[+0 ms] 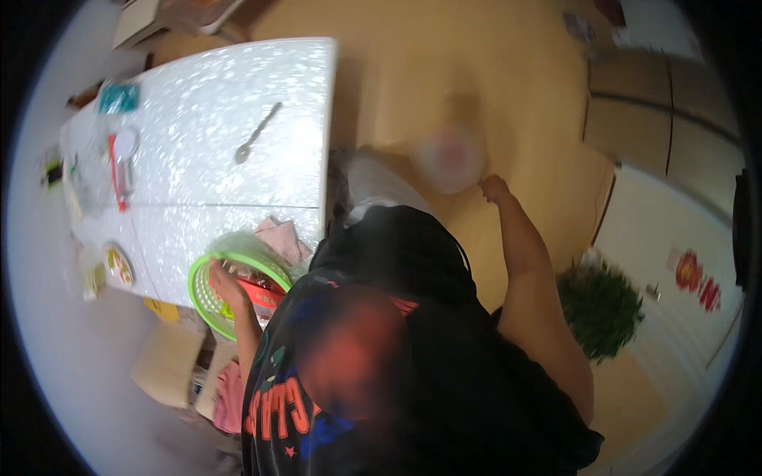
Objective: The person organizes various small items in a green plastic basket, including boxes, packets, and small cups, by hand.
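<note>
The left hand is nearest to the body. It rests on the green basket, on the inner side of the rim, and the fingers seem to close on something red inside it, but whether they grip the rim or this red thing I cannot tell. The basket stands at the near edge of the white table and part of it hangs over the edge. Clear plastic lies in it, and a pink cloth lies just beside it on the table.

The right hand is stretched far out over the wooden floor. Just beside it is a round pale object, very blurred; if the fingers hold it or are open, I cannot tell.

I think the risk is the basket: because it stands over the edge, a pull of the left hand could tip it off the table and spill what is inside.

The basket is round, so it has no long axis; its opening points up. Farther on the table a spoon lies alone, with the bowl toward the person and the handle away to the right.
</note>
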Available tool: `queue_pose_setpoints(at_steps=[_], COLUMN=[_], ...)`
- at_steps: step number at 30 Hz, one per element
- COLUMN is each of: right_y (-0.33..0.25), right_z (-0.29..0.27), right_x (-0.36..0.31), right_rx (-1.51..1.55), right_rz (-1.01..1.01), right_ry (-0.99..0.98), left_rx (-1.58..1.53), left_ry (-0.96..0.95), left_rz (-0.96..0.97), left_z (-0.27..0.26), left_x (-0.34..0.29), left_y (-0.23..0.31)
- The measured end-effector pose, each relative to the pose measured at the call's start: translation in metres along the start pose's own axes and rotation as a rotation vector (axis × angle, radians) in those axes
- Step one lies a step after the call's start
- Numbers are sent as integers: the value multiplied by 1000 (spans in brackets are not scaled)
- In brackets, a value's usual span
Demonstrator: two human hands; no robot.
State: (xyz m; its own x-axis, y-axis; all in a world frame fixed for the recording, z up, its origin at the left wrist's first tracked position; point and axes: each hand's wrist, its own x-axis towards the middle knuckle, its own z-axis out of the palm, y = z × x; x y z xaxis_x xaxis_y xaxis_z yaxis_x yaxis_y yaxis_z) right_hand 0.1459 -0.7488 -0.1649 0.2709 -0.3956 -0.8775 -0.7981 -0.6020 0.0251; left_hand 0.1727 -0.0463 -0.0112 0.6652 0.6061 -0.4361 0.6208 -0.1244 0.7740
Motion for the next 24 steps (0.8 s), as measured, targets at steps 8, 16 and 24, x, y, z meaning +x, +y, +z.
queue_pose_setpoints(at_steps=[8,16,24], right_y=[-222,-494,-755], right_z=[-35,0,109], right_x=[-109,-156,-172], right_rx=[-182,-480,-196], right_rz=[-705,-1460,-2048], right_ry=[171,11,-402], left_rx=[44,269,224], left_ry=[147,269,77], left_rz=[136,16,-94], left_z=[65,82,103], left_x=[-30,-55,-39], left_y=[2,75,104])
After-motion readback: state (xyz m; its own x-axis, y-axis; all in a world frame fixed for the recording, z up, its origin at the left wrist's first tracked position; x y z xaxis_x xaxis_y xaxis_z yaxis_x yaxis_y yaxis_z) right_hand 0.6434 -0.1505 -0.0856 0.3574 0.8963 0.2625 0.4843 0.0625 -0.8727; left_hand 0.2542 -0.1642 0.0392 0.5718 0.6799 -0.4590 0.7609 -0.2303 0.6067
